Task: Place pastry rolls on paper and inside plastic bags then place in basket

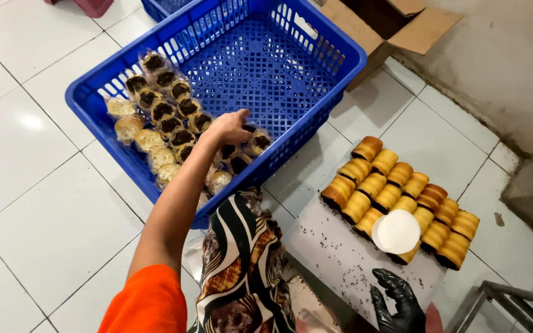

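Your left hand (229,126): fingers curled on wrapped cakes (161,117) in the blue crate (334,55) (white tiled floor (44,203)). Your gloved right hand (399,302): open, near roll cakes (396,191) on white sheet (334,253); cardboard box (396,31) by wall.

head camera, looking steeply down, close

Left arm is extending forward and away from the body, elbow nearly straight, orange sleeve at the shoulder. Left hand (231,126) is reaching palm-down, fingers curling loosely; grip not discernible. Right hand (400,302), in a black glove, is hanging low, fingers spreading open.
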